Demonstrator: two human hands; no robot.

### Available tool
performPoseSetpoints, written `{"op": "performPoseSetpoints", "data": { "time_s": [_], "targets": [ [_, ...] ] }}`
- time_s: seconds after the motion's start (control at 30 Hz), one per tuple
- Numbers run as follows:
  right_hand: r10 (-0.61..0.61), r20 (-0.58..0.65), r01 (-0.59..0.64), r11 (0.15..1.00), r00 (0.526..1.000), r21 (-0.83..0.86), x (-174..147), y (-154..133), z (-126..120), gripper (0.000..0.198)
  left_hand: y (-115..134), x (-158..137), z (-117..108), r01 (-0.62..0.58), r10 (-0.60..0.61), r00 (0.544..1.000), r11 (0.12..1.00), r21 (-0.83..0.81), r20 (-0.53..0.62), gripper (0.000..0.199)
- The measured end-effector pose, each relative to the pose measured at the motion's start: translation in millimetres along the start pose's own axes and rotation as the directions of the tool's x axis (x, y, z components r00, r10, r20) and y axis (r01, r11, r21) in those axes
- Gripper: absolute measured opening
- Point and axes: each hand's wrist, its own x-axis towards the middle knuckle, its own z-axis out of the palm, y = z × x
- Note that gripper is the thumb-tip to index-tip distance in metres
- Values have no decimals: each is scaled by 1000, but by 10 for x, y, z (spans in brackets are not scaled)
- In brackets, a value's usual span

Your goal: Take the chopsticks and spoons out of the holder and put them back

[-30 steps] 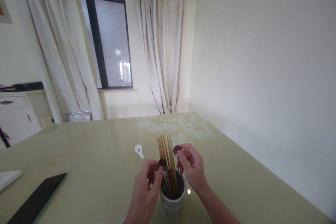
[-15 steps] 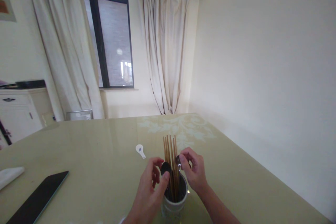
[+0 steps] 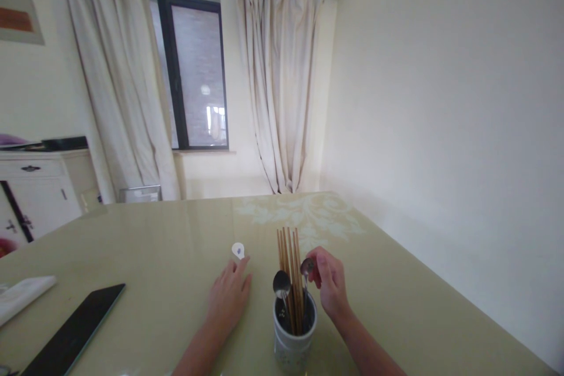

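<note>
A pale patterned cup (image 3: 294, 346) stands near the table's front with several wooden chopsticks (image 3: 291, 282) upright in it. Two metal spoons also stand there bowl up: the left spoon (image 3: 281, 283) is free of my hands, the right spoon (image 3: 307, 267) leans at the rim. My right hand (image 3: 329, 282) is beside the cup, fingers curled against the bowl of that right spoon. My left hand (image 3: 228, 294) reaches forward over the table, fingers outstretched at a small white spoon (image 3: 238, 249) with a blue mark. The fingers cover its handle; contact is hard to judge.
A dark flat tablet-like slab (image 3: 74, 329) and a white object (image 3: 26, 295) lie on the table (image 3: 167, 247) at the left. A wall (image 3: 440, 129) runs along the table's right side. Curtains, a window and a white cabinet (image 3: 39, 188) are behind.
My left hand has left the metal spoon at the cup's left and moved left and forward to the white spoon. My right hand stays beside the cup, its thumb shifted off the spoon's bowl.
</note>
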Motion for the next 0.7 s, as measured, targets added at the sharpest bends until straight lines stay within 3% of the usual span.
{"op": "performPoseSetpoints", "data": {
  "time_s": [0.17,0.27,0.37,0.47,0.57,0.63,0.7],
  "targets": [
    [220,-115,-206,971,969,121,21,118,87,69,-35,69,17,6,-8,1000,988,-152,-9,41],
    [307,-146,-289,948,940,133,43,167,142,75,-58,107,-2,20,-62,990,947,-319,-124,39],
    [332,-174,-315,942,927,114,78,184,137,77,-6,107,-104,-30,-124,951,875,-484,-284,41],
    [275,-255,-264,961,927,78,121,137,52,75,138,29,-287,-151,-132,879,834,-530,-458,39],
    [88,-318,-104,994,944,-35,137,-18,-57,65,306,-132,-454,-360,-15,761,823,-440,-649,29],
    [-54,-265,21,992,963,-127,121,-186,-94,55,392,-276,-504,-523,123,669,778,-347,-733,29],
    [-131,-118,110,980,984,-164,83,-382,-85,44,458,-439,-498,-662,269,608,692,-289,-747,34]
  ]
}}
